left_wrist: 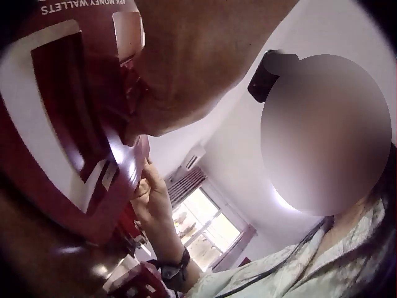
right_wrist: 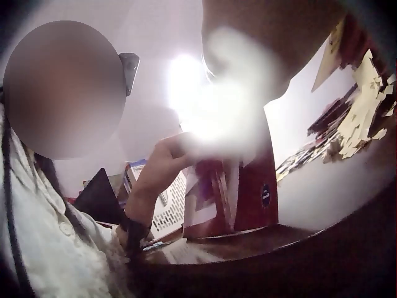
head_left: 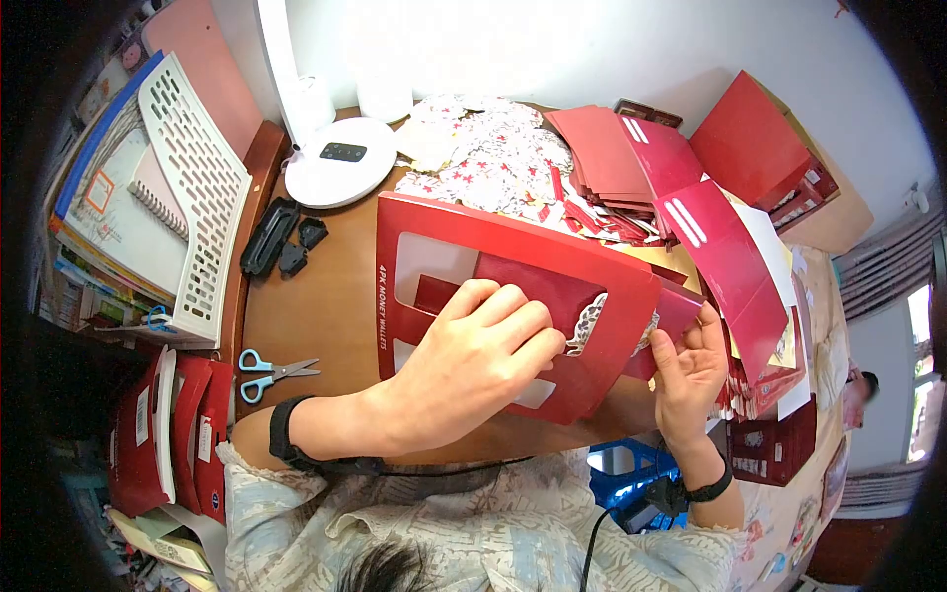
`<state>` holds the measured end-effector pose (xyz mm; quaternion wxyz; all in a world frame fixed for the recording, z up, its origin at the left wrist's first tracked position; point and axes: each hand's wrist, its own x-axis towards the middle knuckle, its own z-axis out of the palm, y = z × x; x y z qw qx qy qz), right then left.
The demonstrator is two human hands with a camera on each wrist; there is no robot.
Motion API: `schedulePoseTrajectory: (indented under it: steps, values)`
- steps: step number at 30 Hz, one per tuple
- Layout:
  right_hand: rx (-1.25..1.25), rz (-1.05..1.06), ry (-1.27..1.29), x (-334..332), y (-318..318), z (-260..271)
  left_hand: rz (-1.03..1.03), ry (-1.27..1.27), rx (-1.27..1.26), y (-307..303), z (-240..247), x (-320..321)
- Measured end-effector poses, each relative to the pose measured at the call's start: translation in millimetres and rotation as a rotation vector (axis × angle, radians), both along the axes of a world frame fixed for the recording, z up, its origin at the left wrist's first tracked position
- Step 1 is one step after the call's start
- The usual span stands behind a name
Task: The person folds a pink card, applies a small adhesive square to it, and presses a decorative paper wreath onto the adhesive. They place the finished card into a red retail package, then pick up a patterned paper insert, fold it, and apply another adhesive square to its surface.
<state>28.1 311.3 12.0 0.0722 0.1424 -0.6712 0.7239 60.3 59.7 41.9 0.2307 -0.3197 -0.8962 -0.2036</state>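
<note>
A red cardboard box printed "4PK MONEY WALLETS" stands tilted over the desk, with cut-out windows in its face. My left hand bends its fingers into a window and holds the box; its fingertips are hidden. Dark red wallets and a white patterned piece show through the opening. At the box's right end, my right hand pinches a purplish-red wallet that sticks out. In the right wrist view, glare washes out part of the right hand.
Light-blue scissors and black clips lie left of the box. A white lamp base, patterned cut-outs and red card sheets stand behind. More red folders pile up at right, and a white rack borders the left.
</note>
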Motion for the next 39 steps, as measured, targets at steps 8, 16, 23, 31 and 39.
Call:
schedulePoseTrajectory:
  steps: [8,16,23,31,39]
  values:
    - [0.003,0.019,0.050,-1,1,-3,0.006,0.005,-0.016,-1,3,2]
    - [0.021,0.023,0.058,-1,-2,5,-0.013,0.020,-0.008,0,6,3]
    - [0.010,0.026,0.046,1,-2,5,-0.010,0.026,0.000,0,2,1]
    - [0.022,0.030,0.031,6,-5,7,0.025,0.024,-0.044,0,7,6]
    - [-0.012,0.069,0.034,7,-19,6,0.080,0.026,-0.159,1,17,18]
